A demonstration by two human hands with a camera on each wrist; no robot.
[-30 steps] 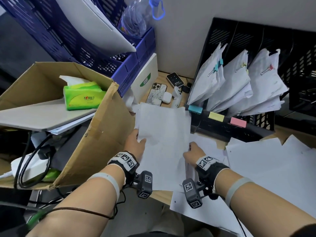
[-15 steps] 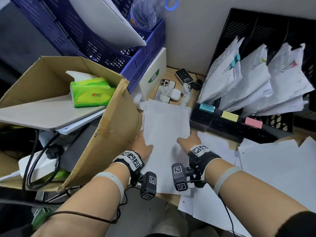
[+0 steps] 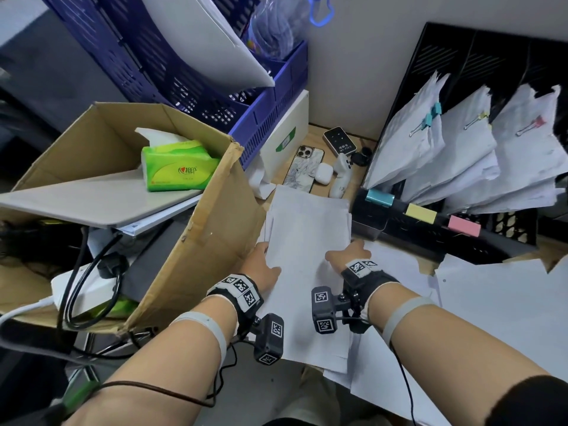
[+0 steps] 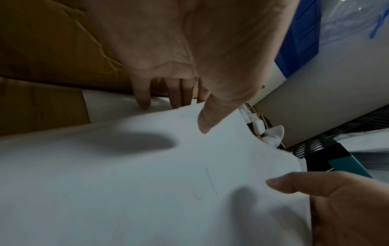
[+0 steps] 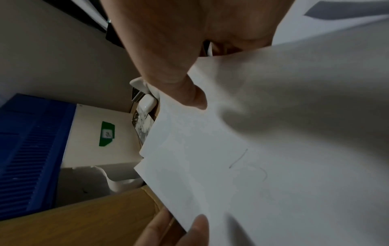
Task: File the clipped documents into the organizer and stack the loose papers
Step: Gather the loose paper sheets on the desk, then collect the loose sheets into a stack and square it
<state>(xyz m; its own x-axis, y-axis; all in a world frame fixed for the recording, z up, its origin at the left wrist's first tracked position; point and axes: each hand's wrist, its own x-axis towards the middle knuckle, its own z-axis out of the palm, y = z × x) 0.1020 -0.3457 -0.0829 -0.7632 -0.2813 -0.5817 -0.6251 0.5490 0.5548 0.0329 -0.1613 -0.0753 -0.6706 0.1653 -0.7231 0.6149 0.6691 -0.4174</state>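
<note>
Fingers [image 4: 143,98] of the left hand [image 3: 261,265] reach under the left edge of the stack [image 3: 307,272] with the thumb [image 4: 206,123] pressed on top, so that side is pinched. The right hand [image 3: 347,256] does the same on the right edge: its thumb [image 5: 189,93] lies on the top sheet, while its fingers are hidden beneath. Gripping both long edges likely lets the person square the sheets, whose far corners sit slightly fanned. The stack lies on the desk [image 3: 319,130], its left edge against the box [image 3: 215,235], just near of the phone [image 3: 299,170]. More loose sheets [image 3: 507,302] are spread to the right, not yet gathered. The clipped bundles [image 3: 461,149] already stand in the organizer [image 3: 430,235] at far right, so stacking looks like the remaining work.
</note>
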